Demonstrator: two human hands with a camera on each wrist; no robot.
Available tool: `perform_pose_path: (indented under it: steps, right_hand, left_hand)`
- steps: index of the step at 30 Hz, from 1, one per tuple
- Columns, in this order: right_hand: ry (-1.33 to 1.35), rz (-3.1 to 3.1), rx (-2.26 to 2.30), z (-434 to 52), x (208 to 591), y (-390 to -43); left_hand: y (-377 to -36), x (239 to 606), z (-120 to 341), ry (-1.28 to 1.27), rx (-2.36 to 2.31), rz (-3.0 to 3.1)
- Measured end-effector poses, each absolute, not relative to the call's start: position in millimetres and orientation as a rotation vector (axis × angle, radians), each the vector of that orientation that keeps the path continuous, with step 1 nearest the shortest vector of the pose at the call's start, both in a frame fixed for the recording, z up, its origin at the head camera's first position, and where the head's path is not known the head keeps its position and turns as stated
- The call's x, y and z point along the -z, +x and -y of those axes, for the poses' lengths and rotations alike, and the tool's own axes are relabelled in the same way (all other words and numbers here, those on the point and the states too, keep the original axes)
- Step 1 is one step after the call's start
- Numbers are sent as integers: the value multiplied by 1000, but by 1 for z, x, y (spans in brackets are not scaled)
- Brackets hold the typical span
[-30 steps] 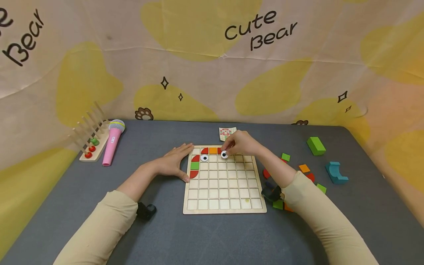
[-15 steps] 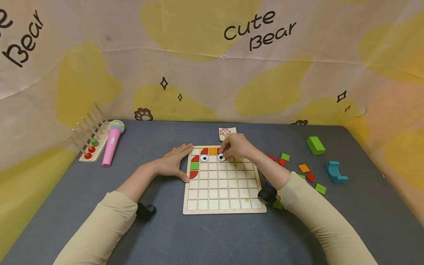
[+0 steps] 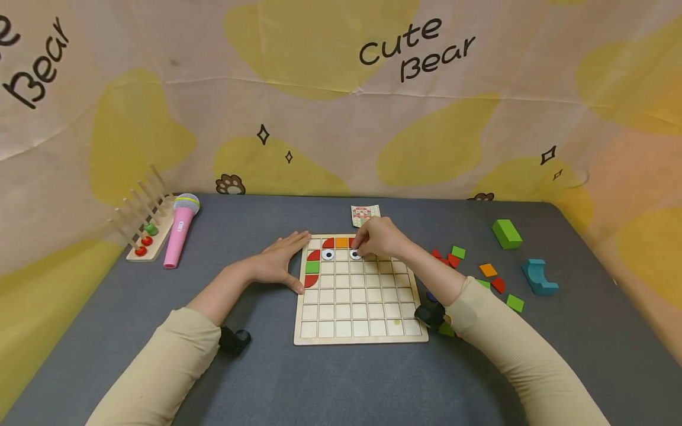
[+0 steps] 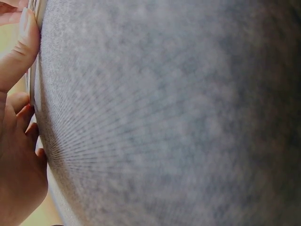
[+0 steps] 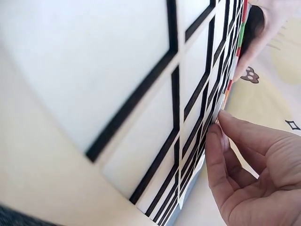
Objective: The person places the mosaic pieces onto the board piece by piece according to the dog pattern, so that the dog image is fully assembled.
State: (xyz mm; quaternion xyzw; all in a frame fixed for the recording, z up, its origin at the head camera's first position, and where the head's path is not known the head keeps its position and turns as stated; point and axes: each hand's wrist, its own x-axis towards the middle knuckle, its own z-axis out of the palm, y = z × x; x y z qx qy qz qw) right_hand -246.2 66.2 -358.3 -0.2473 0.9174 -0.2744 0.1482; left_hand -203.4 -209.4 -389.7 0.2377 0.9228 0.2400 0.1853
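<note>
Tabletop [image 3: 330, 384] in grey cloth fills the lower frame beneath a cream-and-yellow backdrop [image 3: 341, 89] lettered "cute bear", and on it lies a wooden grid board [image 3: 360, 307], most of its squares bare. Both sleeved arms reach in from the near edge. The left hand [image 3: 279, 263] lies flat and open against the board's left rim, fingers straight, thumb at the near-left edge, bracing it as it did a second ago. The right hand [image 3: 379, 238] has drawn leftward along the top rows over the past second and now sits with curled fingertips pinching the second googly-eye tile [image 3: 355, 254], which has travelled one square left with it and rests in the second row, a square away from the first eye tile [image 3: 327, 254]. The hand has barely shifted in the last half second, so the piece looks seated or nearly so, the pair of eyes now spaced under the arc of red quarter-round tiles [image 3: 328, 242] and the orange tile [image 3: 342, 242], with a green tile [image 3: 312, 267] in the left column below. Loose tiles [image 3: 482, 269] in red, green and orange lie scattered right of the board, beside a green block [image 3: 507, 234] and a teal arch block [image 3: 539, 277]. A pattern card [image 3: 364, 213] sits just beyond the board; a pink toy microphone [image 3: 180, 232] and a peg rack [image 3: 145, 228] stand far left.
</note>
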Motion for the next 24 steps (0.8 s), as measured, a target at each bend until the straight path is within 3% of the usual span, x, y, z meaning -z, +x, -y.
perform_pose_path:
  steps: [14, 24]
  right_hand:
    - [-704, -2636, 827, -69, 356, -249]
    - [-618, -2630, 888, -113, 345, -262]
  left_hand:
    - [-203, 390, 210, 655, -674, -2594]
    - [-204, 391, 210, 651, -661, -2589]
